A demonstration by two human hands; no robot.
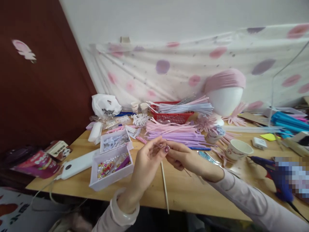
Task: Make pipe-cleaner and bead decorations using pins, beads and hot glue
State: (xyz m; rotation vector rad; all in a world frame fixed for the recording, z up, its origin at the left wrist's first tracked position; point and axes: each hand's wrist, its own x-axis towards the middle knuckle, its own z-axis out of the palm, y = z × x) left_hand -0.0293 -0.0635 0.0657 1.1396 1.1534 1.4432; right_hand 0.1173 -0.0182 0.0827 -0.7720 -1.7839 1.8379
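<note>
Behind the wooden desk (202, 196), a white cloth (145, 64) with pink and purple spots, and plain wall (169, 16) above. On the desk, piles of fuzzy pink and purple sticks (175, 134), a red basket (172, 118), a white box (116, 178) of shiny gems, a paper cup (238, 153) and a blue glue gun (272, 170).

Over the front of the desk, near the middle, both hands up close, tips together. Right hand (187, 158) curled in, seemingly closed around a thin brown stem (187, 172), with just a bit poking out below. Left hand (147, 159) bent inward, thumb close to the fingers; any grip there too hidden to tell. At the left thumb tip, a dark pink shine (166, 149), maybe a gem or a painted nail.

Probably very light, that stem, and a little stiff, maybe bendy like wire. Easy to bend or drop, by the look of so thin a thing. Best to pinch softly with fingertips, near the middle, with no hard squeeze.

In looks, skinny, plain and brown; mostly covered by fingers. Lower down, a pale wooden stick (164, 188), pointing toward the front edge.
</note>
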